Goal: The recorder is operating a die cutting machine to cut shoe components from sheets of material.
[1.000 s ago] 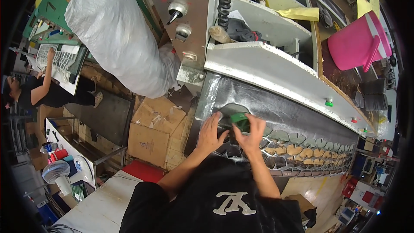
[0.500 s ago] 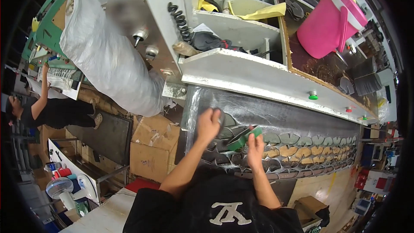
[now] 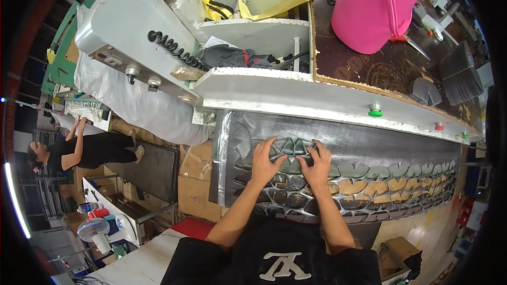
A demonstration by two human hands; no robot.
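A metal cutting die (image 3: 293, 146) with green inside its edges lies on a dark grey sheet (image 3: 338, 145), next to rows of cut-out openings. My left hand (image 3: 264, 164) grips the die's left side, fingertips on the far edge and thumb on the near edge. On the opposite side my right hand (image 3: 318, 164) holds it the same way, its thumb close to the left one. Through the openings show black, greenish and tan layers. Left of the left hand, a curved outline marks the sheet.
Beyond the sheet runs a white machine beam with a green button (image 3: 375, 111) and a red button (image 3: 439, 126). Above it stand a pink bucket (image 3: 364, 16), open compartments and stacked grey pieces (image 3: 458, 76). A coworker (image 3: 87, 148) stands at far left, near a fan (image 3: 95, 232).
The die, tilted up in my right hand before, now lies flat on the sheet between both hands. The dark piece in my left hand is gone from it. My view has shifted.
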